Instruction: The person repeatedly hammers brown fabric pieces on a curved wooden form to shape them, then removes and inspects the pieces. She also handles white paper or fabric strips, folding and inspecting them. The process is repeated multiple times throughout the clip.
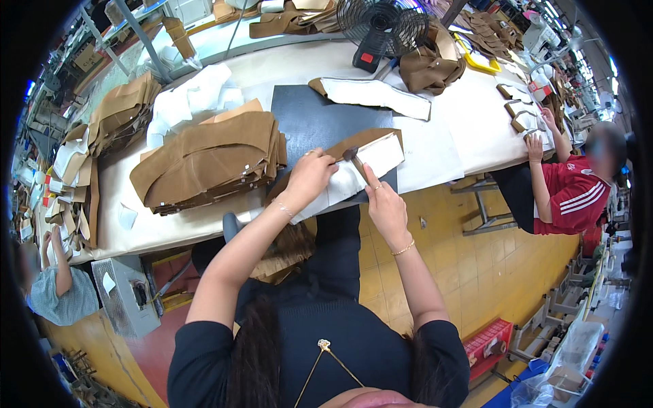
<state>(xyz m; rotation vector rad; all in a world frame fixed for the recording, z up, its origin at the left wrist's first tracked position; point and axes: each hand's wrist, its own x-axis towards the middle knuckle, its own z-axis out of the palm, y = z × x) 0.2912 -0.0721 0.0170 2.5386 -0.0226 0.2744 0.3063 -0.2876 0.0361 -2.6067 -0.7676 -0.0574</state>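
A small hammer with a dark head is in my right hand, whose fingers are closed round its handle. The hammer head rests on or just over a long brown leather-like piece with a white backing. My left hand lies on the same piece to the left of the hammer, its fingers bent and pinching near the fold. Under the piece is a dark flat board. A second such piece, white side up with dark edges, lies beyond it. A thick stack of brown cut pieces is beside my left forearm.
White sheets and more brown stacks lie to the left. A black fan stands at the far side, near a brown bundle and a yellow tray. One person in red works at right, another at left.
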